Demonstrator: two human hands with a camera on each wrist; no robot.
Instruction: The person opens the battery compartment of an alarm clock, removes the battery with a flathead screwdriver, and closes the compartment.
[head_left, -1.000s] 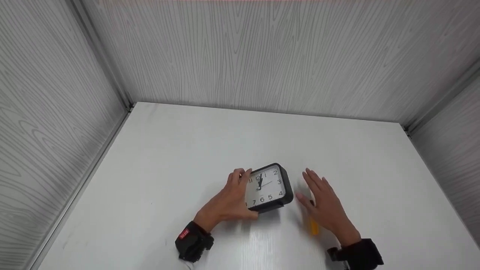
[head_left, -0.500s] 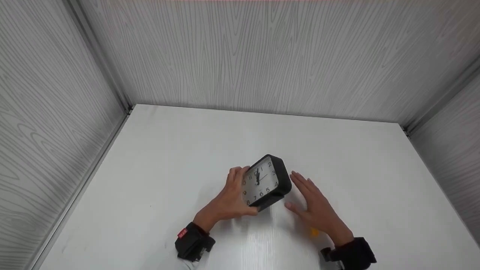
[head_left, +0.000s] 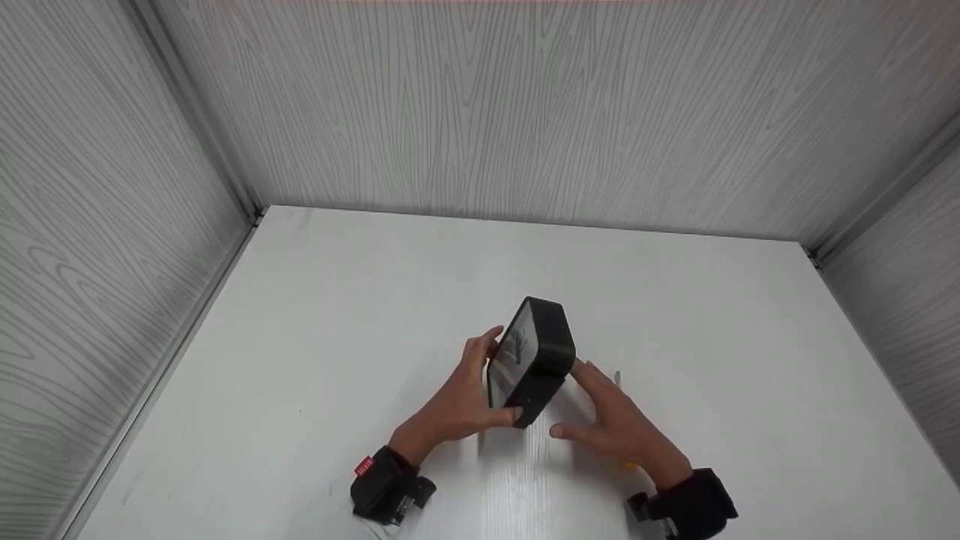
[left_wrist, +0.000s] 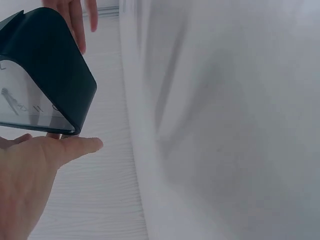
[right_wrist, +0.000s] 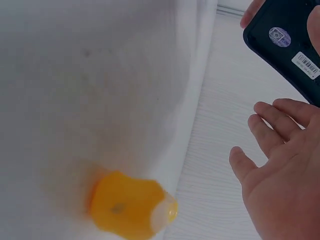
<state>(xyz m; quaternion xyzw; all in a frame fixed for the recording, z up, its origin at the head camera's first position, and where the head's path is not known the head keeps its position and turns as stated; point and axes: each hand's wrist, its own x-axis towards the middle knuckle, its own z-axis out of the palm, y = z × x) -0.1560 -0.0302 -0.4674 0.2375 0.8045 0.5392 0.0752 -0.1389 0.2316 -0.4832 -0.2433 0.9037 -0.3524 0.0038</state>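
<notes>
A square black clock with a white face is tilted on edge above the table, its face turned to the left. My left hand grips its left side, thumb on the underside and fingers at the far edge. In the left wrist view the clock shows part of its numbered face. My right hand is beside the clock's right side with fingers extended; whether the fingertips touch it I cannot tell. The right wrist view shows stickers on the clock's dark back above the spread fingers of the right hand.
A yellow-handled object lies on the white table, mostly hidden under my right hand in the head view; a thin grey end shows beyond the fingers. Grey wood-grain panels stand around the table.
My left hand has tilted the clock up, turning its face leftward until the right side faces the camera. My right hand has moved left toward the clock, passing over the yellow-handled object.
</notes>
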